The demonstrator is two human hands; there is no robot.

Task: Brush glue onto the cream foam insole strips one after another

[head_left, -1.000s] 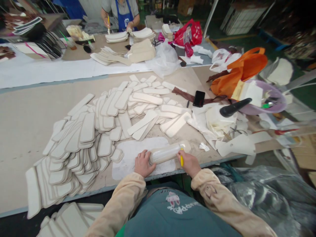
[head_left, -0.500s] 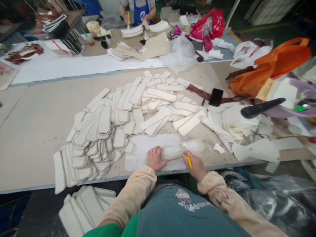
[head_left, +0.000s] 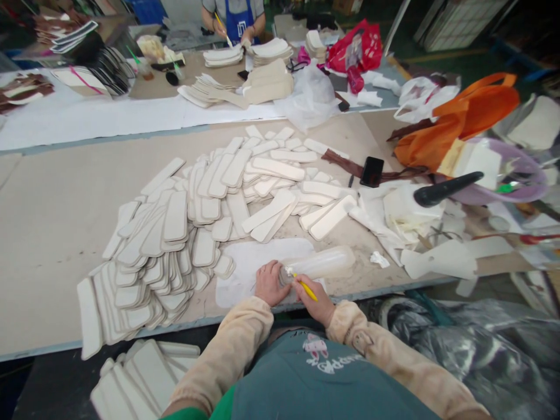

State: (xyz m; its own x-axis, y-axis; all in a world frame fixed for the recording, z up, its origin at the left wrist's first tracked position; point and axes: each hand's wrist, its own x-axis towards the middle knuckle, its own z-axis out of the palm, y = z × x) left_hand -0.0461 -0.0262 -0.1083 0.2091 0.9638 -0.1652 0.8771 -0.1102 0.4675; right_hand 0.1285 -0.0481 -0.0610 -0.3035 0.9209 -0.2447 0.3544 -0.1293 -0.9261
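My right hand (head_left: 315, 298) is closed on a yellow-handled brush (head_left: 307, 289), its tip touching down beside my left thumb. At the left end of a long, pale, rounded strip (head_left: 328, 262), my left hand (head_left: 270, 284) has its fingers bent and thumb held in, gripping that end. The strip's surface looks wet and glossy. Under its left part lies a white sheet (head_left: 240, 265). Beyond both hands spreads a large heap of similar off-white strips (head_left: 236, 175), some in fanned stacks. Part of the strip is hidden by my fingers.
A white container with a black handle (head_left: 446, 189) stands to the right, near a phone (head_left: 372, 171), a purple basin (head_left: 531, 178) and an orange bag (head_left: 455, 122). Crumpled white paper (head_left: 379, 259) lies near the front edge. Across the table, another person (head_left: 236, 23) works with a brush.
My right hand has moved the brush left along the strip, from near its middle to its left end beside my left hand. The left hand stays at that end.
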